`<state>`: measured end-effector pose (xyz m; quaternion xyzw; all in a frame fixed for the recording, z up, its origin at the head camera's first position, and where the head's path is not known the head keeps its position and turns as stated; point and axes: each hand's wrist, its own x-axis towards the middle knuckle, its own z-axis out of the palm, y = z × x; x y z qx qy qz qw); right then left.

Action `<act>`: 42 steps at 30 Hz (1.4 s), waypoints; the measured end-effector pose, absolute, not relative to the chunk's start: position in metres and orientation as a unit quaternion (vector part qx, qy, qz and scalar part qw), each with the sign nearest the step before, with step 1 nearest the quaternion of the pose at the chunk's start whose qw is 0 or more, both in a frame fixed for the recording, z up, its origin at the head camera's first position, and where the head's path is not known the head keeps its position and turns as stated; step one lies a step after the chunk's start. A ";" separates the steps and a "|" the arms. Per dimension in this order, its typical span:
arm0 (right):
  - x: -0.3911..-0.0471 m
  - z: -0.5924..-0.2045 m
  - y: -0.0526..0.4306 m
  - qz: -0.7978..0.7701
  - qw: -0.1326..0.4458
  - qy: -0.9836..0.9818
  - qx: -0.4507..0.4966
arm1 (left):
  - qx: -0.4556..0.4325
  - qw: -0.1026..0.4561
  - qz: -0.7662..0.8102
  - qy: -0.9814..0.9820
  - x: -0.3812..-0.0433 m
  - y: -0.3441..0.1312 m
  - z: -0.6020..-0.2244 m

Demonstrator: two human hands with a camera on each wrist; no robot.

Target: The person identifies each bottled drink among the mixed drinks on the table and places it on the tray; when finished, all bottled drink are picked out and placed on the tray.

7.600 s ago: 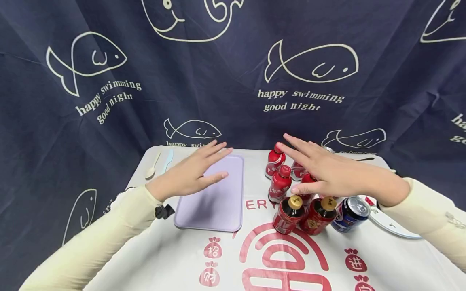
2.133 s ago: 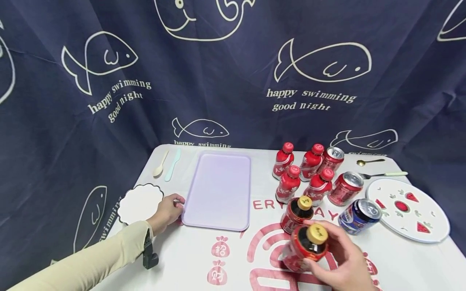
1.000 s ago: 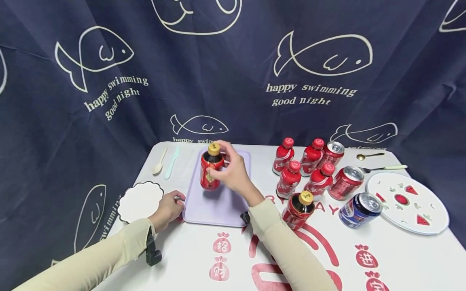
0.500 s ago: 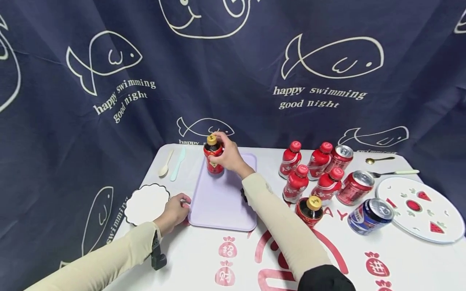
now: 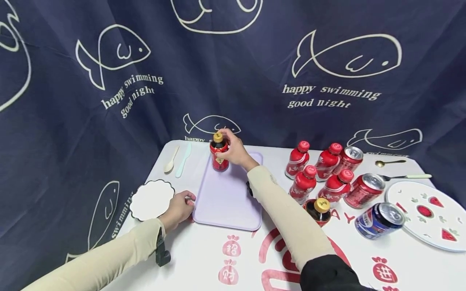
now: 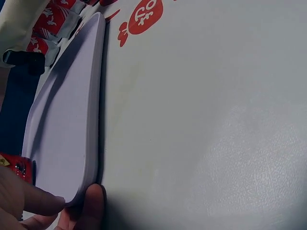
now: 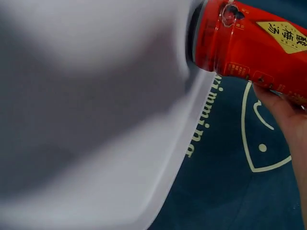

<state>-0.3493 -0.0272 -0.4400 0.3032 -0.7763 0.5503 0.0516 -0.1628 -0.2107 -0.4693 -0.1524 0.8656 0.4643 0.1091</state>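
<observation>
My right hand [image 5: 237,152] grips a red-labelled drink bottle [image 5: 220,161] with a gold cap, thumb on the near side. The bottle stands upright at the far left corner of the lilac tray [image 5: 227,198]. In the right wrist view, the base of the bottle [image 6: 25,167] is better seen from the other camera's side: there the red bottle [image 7: 259,43] has its base right at the tray rim [image 7: 177,158]. My left hand [image 5: 180,207] pinches the tray's left edge; the left wrist view has its thumb [image 6: 43,201] on the rim and a finger against the outer wall.
Right of the tray stand several red-capped bottles [image 5: 303,184], another gold-capped bottle [image 5: 318,214], red cans [image 5: 364,190] and a blue can [image 5: 376,221]. A watermelon-pattern plate [image 5: 426,226], fork [image 5: 407,176] and gold spoon [image 5: 389,163] lie far right. A white scalloped plate [image 5: 152,200], cream spoon [image 5: 171,161] and blue knife [image 5: 183,161] lie left.
Both hands were raised and open at first. The right hand took the gold-capped bottle from the group and carried it left to the tray's far corner. The left hand moved to the tray edge.
</observation>
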 end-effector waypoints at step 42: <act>-0.221 -0.405 0.012 0.593 0.085 -0.785 0.158 | -0.148 0.114 0.477 0.859 -0.161 -0.209 -0.467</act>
